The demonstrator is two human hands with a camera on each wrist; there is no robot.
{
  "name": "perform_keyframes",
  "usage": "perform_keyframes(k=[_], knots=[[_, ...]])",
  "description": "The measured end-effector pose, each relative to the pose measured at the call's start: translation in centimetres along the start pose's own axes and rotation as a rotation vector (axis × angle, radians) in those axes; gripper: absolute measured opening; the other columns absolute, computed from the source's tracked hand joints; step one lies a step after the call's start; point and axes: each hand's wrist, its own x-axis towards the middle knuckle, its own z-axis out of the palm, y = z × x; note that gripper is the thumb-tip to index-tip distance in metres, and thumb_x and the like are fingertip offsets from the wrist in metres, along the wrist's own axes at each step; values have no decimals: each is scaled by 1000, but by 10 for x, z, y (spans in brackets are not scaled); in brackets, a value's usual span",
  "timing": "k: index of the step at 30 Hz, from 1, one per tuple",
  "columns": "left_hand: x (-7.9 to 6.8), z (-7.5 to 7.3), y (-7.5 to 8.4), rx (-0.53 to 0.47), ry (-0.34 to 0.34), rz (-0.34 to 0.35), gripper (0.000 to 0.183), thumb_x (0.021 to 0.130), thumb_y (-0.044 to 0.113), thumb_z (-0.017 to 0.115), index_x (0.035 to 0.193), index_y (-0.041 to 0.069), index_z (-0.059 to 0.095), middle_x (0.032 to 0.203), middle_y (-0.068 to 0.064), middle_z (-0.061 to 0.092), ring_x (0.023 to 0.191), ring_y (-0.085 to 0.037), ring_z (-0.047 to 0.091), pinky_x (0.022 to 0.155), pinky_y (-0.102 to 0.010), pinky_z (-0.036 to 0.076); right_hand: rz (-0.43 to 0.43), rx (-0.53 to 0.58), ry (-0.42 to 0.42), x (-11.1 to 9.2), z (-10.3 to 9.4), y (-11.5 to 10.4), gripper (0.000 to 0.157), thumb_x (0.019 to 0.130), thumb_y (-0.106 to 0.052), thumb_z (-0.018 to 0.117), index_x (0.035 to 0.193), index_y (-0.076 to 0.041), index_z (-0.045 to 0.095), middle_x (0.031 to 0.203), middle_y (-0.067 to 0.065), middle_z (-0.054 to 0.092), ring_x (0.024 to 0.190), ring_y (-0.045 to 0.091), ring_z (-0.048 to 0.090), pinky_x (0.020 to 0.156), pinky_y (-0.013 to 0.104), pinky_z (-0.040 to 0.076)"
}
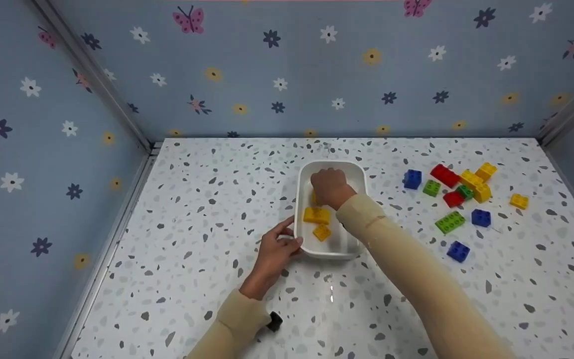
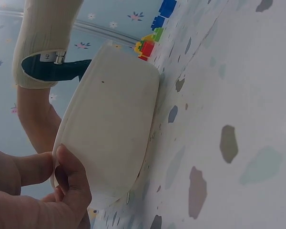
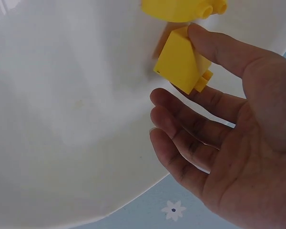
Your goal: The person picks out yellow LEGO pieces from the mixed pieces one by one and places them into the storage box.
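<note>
The right hand (image 1: pixel 333 185) pinches a yellow brick (image 3: pixel 180 62) between thumb and forefinger inside the white tub (image 1: pixel 331 256), with other yellow bricks (image 1: pixel 316 216) toward seven o'clock from it in the head view. The left hand (image 1: pixel 275 249) grips the tub's rim at eight o'clock; coloured bricks (image 1: pixel 450 222) lie on the bench (image 1: pixel 217 194) toward three o'clock.

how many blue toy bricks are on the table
3: one blue brick left of the light green square brick, another right of the long green brick, a third below that. The right sleeve could hide more.
</note>
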Motion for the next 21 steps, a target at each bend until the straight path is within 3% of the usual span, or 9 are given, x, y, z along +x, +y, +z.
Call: perform_keyframes(k=[14, 21], knots=[[0, -1, -1, 36, 11, -23, 58, 103, 2, 65, 158, 10, 50, 120, -13, 53, 87, -17, 63, 85, -27, 61, 10, 2, -31, -4, -10, -3, 43, 93, -16, 79, 131, 2, 69, 114, 19, 74, 97, 33, 62, 100, 47, 57], [3, 0, -1, 49, 21, -58, 60, 103, 3, 66, 160, 12, 49, 122, -12, 51, 91, -17, 64, 86, -26, 61, -4, -4, -9, -11, -23, -2, 39, 97, -21, 76, 128, 1, 70, 117, 18, 72, 104, 34, 65, 99, 47, 58]])
